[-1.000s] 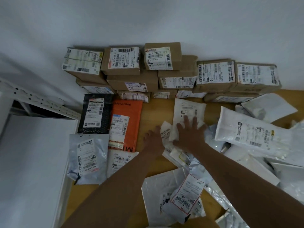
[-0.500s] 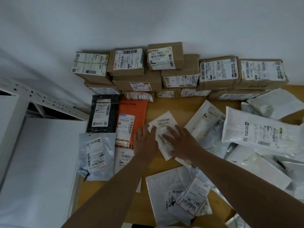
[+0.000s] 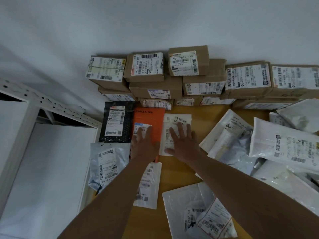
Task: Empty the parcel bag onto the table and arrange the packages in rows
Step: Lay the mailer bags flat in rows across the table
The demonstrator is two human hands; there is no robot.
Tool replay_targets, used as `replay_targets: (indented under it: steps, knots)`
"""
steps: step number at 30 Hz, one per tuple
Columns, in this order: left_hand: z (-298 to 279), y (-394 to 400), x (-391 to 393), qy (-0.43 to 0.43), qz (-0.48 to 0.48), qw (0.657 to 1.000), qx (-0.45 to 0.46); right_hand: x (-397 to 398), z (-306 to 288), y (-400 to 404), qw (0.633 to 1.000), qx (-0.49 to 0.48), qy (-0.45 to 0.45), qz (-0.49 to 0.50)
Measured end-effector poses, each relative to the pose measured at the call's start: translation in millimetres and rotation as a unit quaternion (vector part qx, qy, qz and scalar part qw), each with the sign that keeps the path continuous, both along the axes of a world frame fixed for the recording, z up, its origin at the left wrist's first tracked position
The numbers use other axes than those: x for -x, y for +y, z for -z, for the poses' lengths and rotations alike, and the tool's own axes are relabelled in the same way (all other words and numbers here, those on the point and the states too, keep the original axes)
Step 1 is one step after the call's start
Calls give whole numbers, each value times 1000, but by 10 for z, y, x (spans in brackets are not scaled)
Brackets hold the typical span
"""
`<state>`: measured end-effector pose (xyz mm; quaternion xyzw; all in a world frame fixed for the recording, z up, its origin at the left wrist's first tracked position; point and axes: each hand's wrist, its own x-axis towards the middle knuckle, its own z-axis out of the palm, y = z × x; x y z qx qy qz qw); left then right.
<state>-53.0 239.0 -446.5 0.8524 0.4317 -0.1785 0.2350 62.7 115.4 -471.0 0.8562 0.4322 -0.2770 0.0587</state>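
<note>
Nearest me, a silver pouch (image 3: 183, 202) lies on the wooden worktop (image 3: 177, 171) with a smaller labelled packet (image 3: 214, 219) on top of it, both cut off by the bottom edge. Beyond them my two hands lie flat. My left hand (image 3: 144, 145) rests with fingers (image 3: 139, 135) spread on the orange mailer (image 3: 149, 128), covering part of its label. My right hand (image 3: 183, 144) presses with fingers (image 3: 180, 130) straight and spread on the white packet (image 3: 177, 133), which lies just right of the orange mailer, edge to edge with it. Left of the orange mailer sits a black mailer (image 3: 117, 124), and nearer me than that a grey pouch (image 3: 107, 166); a clear packet (image 3: 148, 185) lies partly under my left forearm. Well right of the orange mailer, a loose heap of white and grey bags (image 3: 269, 147) overlaps itself, and I cannot count them or see what lies beneath. Beyond the orange mailer, brown cardboard boxes (image 3: 155, 87) are stacked against the pale wall (image 3: 155, 23); the lowest ones are mostly hidden. Far left of the orange mailer stands a white metal shelf (image 3: 43, 152), cut off at the frame. Most label print is too small to read
</note>
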Motion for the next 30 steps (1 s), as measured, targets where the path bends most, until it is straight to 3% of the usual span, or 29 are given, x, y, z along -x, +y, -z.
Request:
replay_targets:
  steps: [18, 23, 26, 28, 30]
  knots:
    - [34, 45, 9, -14, 6, 1000, 13, 19, 15, 203, 999, -28, 7, 24]
    - [-84, -85, -70, -26, 7, 998, -55, -147, -136, -36, 996, -57, -54, 44]
    - [-148, -321, -205, -95, 60, 990, -86, -355, -227, -334, 974, -71, -151, 151]
    - [-163, -542, -342, -137, 127, 981, -57, -523, -276, -597, 966, -7, -125, 225]
    - [-139, -807, -513, -150, 194, 969, -1, -619, -281, -824, 967, 88, -100, 216]
